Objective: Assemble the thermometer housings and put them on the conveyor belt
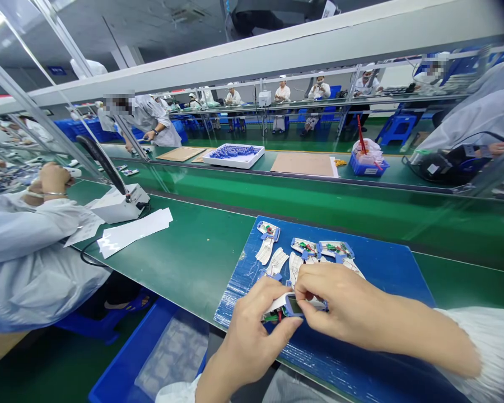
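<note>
Over the blue rectangular work mat (386, 263), left hand (252, 330) cradled a small white-and-blue plastic housing (292, 305); right hand (340, 305) pinched its screen. Risk: loose wires could snag and tear.

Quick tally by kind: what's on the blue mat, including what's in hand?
Open housings with wiring, lying on the blue mat: 3
Unit held by left hand and right hand: 1
Total: 4; loose white shells partly hidden, uncounted.

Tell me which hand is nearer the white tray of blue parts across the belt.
Left. The left hand sits below the tray, almost in line with it; the right hand lies further off to the side.
</note>
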Tool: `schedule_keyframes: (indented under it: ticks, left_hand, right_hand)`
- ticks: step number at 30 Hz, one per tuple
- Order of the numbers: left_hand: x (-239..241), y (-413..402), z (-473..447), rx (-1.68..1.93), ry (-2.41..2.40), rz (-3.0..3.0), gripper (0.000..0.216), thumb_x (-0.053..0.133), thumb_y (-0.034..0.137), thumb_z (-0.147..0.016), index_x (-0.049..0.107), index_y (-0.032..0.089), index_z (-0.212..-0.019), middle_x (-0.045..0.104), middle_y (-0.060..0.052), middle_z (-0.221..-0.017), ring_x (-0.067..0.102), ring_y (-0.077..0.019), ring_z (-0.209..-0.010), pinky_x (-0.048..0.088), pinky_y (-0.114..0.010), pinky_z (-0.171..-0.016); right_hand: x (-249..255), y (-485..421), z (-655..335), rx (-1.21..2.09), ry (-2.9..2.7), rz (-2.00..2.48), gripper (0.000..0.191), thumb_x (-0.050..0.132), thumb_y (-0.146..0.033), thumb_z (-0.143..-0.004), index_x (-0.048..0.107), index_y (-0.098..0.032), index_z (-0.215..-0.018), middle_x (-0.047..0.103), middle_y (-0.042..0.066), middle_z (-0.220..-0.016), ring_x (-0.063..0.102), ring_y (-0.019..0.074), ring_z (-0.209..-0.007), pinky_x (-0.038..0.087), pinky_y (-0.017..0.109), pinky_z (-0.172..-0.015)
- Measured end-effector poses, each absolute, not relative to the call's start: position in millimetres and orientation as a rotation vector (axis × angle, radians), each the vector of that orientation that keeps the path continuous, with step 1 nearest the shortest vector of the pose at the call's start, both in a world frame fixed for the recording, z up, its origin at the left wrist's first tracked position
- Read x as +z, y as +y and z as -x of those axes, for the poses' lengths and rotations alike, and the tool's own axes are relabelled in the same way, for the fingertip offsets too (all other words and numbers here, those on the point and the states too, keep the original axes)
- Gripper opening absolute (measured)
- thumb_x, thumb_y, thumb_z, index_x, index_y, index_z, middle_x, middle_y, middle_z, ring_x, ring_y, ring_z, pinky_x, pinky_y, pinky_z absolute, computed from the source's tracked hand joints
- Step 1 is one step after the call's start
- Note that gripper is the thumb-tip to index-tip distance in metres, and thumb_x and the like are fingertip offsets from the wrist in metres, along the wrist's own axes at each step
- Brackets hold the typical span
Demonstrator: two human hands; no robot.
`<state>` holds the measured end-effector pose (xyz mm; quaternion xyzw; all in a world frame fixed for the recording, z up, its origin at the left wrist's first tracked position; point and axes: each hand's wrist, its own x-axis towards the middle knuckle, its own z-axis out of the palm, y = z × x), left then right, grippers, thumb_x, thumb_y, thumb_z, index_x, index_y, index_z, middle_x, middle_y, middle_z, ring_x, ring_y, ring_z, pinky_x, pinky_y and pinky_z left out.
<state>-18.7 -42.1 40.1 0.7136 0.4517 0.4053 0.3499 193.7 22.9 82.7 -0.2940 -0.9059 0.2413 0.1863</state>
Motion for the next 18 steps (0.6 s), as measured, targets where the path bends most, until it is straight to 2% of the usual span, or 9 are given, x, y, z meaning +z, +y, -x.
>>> schedule_keyframes:
  ticks: [6,12,18]
  left_hand:
    - [39.0,-40.7,18.2,1.008,1.184,-1.851,0.025,0.069,0.024,-0.095,0.069,0.027,-0.119,0.07,-0.004,-0.112,0.065,-0.0201,-0.103,0.051,-0.035,-0.09]
    - [34.3,-39.7,17.3,1.027,1.167,-1.845,0.025,0.069,0.023,-0.095,0.068,0.027,-0.12,0.07,-0.004,-0.112,0.065,-0.0199,-0.103,0.05,-0.034,-0.091]
    - [31.9,-37.0,14.9,1.019,1.17,-1.831,0.026,0.068,0.017,-0.093,0.07,0.026,-0.117,0.069,-0.003,-0.107,0.065,-0.0186,-0.097,0.05,-0.033,-0.086]
  right_hand:
    - [84.6,18.6,-190.1,0.692,-2.578,1.045,0.016,0.055,-0.013,-0.087,0.048,-0.02,-0.074,0.053,-0.002,-0.072,0.041,0.0134,-0.064,0.027,0.03,-0.062]
    - [86.7,15.6,-188.3,0.783,-2.516,1.148,0.014,0.057,-0.014,-0.084,0.051,-0.02,-0.073,0.053,-0.003,-0.071,0.044,0.013,-0.064,0.028,0.028,-0.06]
    - [84.2,14.5,-183.9,0.766,-2.549,1.237,0.018,0.055,-0.015,-0.086,0.049,-0.02,-0.07,0.053,-0.003,-0.068,0.042,0.0135,-0.062,0.027,0.03,-0.06]
